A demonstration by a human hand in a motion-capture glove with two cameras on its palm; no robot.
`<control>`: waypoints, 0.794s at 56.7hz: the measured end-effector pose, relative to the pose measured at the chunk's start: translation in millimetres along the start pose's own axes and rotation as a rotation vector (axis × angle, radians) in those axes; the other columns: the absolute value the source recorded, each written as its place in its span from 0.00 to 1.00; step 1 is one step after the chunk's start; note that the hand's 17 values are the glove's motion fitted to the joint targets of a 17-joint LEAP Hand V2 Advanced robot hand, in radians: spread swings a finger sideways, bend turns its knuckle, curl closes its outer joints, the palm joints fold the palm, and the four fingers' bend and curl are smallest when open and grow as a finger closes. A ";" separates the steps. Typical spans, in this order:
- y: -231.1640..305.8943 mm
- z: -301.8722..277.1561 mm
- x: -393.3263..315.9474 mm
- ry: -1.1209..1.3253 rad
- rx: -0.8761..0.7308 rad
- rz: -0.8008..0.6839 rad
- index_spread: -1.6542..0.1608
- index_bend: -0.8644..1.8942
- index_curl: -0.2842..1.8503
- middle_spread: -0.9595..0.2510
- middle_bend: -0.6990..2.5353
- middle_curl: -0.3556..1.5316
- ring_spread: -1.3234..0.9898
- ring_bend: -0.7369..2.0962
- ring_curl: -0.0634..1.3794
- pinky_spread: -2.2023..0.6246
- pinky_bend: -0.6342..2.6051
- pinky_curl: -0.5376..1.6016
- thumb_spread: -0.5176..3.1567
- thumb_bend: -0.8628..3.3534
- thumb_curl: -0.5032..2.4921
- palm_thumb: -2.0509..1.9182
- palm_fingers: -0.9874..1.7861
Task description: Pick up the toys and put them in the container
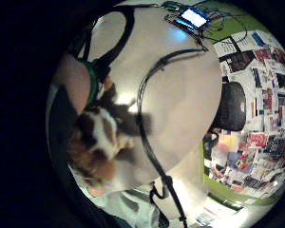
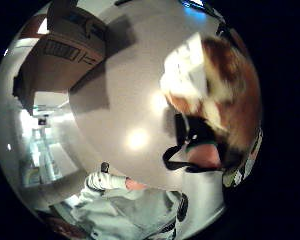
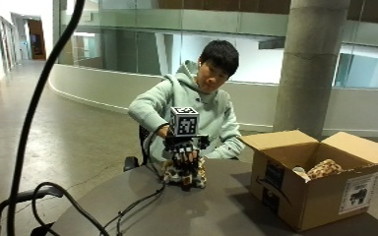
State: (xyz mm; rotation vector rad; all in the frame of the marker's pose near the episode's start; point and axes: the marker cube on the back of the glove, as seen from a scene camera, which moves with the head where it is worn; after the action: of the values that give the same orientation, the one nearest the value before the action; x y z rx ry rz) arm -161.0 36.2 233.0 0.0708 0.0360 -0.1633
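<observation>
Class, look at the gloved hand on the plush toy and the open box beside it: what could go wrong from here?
1. The right hand grips the plush toy from above; it might slip in the lift.
2. The cardboard box has raised flaps that the toy could snag on.
3. A spotted toy already pokes out of the box, so room may be tight.

Soft indoor light from overhead leaves two bright glare spots on the round grey table (image 2: 120,100), the open brown cardboard box (image 3: 310,184) casts a dark shadow leftward across it, and the brown-and-white plush toy (image 1: 97,147) is smeared with blur.
</observation>
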 end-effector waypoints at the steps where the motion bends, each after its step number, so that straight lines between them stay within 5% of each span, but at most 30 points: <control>1: 6.3 4.5 -2.5 -0.001 0.004 -0.021 0.85 0.37 0.23 0.74 0.38 0.46 0.48 0.59 0.40 0.71 0.48 0.41 0.53 0.24 0.30 0.61 0.56; 10: -1.8 10.9 -0.2 0.046 -0.060 -0.176 0.79 0.43 0.29 0.67 0.36 0.46 0.46 0.48 0.38 0.74 0.45 0.42 0.55 0.27 0.32 0.67 0.37; 18: -12.3 27.9 5.0 -0.013 -0.098 -0.214 0.79 0.39 0.28 0.72 0.28 0.41 0.51 0.36 0.28 0.77 0.43 0.40 0.53 0.23 0.30 0.61 0.25; 26: -36.8 43.9 12.5 -0.100 0.126 -0.259 0.78 0.36 0.27 0.74 0.26 0.39 0.53 0.35 0.27 0.78 0.40 0.39 0.49 0.20 0.28 0.56 0.30; 45: -90.7 52.3 7.1 -0.158 0.350 -0.330 0.78 0.40 0.27 0.62 0.43 0.48 0.45 0.61 0.38 0.73 0.31 0.35 0.49 0.20 0.28 0.57 0.70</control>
State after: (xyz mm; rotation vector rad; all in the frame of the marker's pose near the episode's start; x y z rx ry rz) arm -167.3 -58.1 278.7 0.4022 -0.1401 -0.5043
